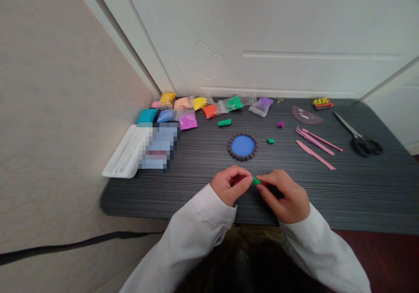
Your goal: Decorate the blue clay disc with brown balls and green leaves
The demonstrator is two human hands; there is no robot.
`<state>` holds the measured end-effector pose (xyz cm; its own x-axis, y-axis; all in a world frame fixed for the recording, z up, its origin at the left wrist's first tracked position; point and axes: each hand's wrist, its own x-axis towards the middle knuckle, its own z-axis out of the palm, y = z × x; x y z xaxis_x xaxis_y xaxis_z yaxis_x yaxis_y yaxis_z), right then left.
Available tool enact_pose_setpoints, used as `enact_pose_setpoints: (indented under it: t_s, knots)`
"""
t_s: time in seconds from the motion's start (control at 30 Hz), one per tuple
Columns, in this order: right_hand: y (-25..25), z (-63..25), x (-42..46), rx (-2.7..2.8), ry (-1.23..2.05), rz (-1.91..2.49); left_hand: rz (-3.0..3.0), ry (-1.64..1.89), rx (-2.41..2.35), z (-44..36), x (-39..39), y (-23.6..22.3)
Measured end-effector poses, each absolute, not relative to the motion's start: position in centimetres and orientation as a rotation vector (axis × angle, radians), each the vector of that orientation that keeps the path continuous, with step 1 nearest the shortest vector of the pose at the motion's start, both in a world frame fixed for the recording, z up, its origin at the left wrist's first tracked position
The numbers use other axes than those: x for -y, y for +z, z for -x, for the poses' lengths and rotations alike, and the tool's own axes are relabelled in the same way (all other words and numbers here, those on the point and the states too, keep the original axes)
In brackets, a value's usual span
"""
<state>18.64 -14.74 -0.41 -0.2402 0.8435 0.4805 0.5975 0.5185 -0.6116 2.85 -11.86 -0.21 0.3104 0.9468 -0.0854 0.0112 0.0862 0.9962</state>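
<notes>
Between both hands, close to the table's front edge, is a small piece of green clay (256,181). My left hand (231,184) pinches its left end with thumb and finger. On its right end, the thumb and fingers of my right hand (286,195) are closed. Just beyond the hands lies a blue clay disc (242,145) ringed with dark brown balls. To the right of that disc rests a short green clay bit (270,141). A longer green clay roll (224,122) lies farther back, to the left.
Bags of coloured clay, one green (234,103), line the back. At left are a white tray (126,153) and a blurred phone-like item (160,147). Rightward lie pink tweezers (316,141), a pink knife (314,155), a protractor (306,116), scissors (356,138) and purple clay (280,124).
</notes>
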Motion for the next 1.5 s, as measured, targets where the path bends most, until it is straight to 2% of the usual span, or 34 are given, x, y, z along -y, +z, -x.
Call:
enact_pose_setpoints:
  t_s: [0.8,1.03,1.17,1.33,1.5]
  knots:
    - [-0.5,-18.8,14.8,1.923,0.401,1.207,-1.301,0.915,-1.024,-3.0,11.9,-0.8]
    - [-0.2,-18.8,14.8,1.901,0.411,1.24,-1.078,0.962,-0.979,-3.2,11.7,0.1]
    - [-1.1,-19.3,14.0,1.807,0.3,1.395,-1.013,1.01,-0.998,-3.2,11.4,0.0]
    - [-2.7,-20.4,13.0,2.003,0.099,1.576,-0.973,1.057,-1.041,-2.4,10.3,-0.2]
    - [-3.0,-21.2,13.1,2.043,0.004,1.578,-0.864,1.226,-0.918,-0.8,8.2,3.4]
